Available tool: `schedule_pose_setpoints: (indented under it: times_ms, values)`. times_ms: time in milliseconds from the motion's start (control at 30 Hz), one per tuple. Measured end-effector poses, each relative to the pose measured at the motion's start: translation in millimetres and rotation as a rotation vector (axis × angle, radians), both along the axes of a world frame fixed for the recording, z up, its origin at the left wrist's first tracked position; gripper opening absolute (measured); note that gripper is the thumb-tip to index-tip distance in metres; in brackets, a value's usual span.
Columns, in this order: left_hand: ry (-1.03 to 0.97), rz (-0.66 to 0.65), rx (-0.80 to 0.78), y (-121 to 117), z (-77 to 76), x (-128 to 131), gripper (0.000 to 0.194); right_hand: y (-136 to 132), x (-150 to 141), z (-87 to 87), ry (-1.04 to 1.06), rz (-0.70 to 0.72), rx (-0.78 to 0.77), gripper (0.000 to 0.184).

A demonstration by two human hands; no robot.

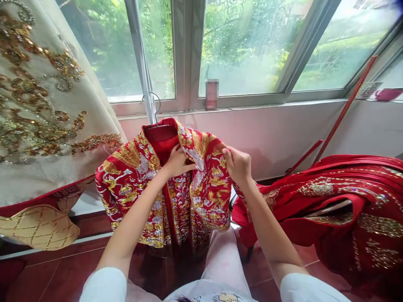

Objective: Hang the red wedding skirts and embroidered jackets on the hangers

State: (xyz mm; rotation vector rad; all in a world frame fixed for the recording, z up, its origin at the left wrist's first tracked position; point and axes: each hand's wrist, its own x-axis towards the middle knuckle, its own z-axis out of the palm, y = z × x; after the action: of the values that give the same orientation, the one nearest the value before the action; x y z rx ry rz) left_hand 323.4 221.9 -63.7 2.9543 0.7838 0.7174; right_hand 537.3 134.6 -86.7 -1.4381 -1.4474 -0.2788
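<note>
A red jacket (217, 176) with gold and silver embroidery hangs in front of me on a hanger (158, 105). My left hand (179, 162) is at the jacket's front opening, its fingers tucked behind the front edge and the thumb outside on the silver embroidery. At the sleeve's shoulder side, my right hand (237, 164) pinches the red cloth between thumb and fingers. The jacket's front hangs apart, with its red lining and more embroidered cloth showing between the two edges.
Left of the jacket hangs a cream cloth (37, 105) with gold sequins. Red embroidered garments (315, 197) lie heaped on the right. Windows (245, 50) run along the back above a sill, where a small blurred box (212, 95) stands. A red pole (346, 109) leans in the corner.
</note>
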Motion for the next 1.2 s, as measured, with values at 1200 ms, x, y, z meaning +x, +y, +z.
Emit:
schedule_pose_setpoints:
  times_ms: [1200]
  values:
    - [-0.567, 0.984, 0.461, -49.5, -83.1, -131.8, 0.088, 45.0, -18.0, -22.8, 0.647, 0.046, 0.316, 0.037]
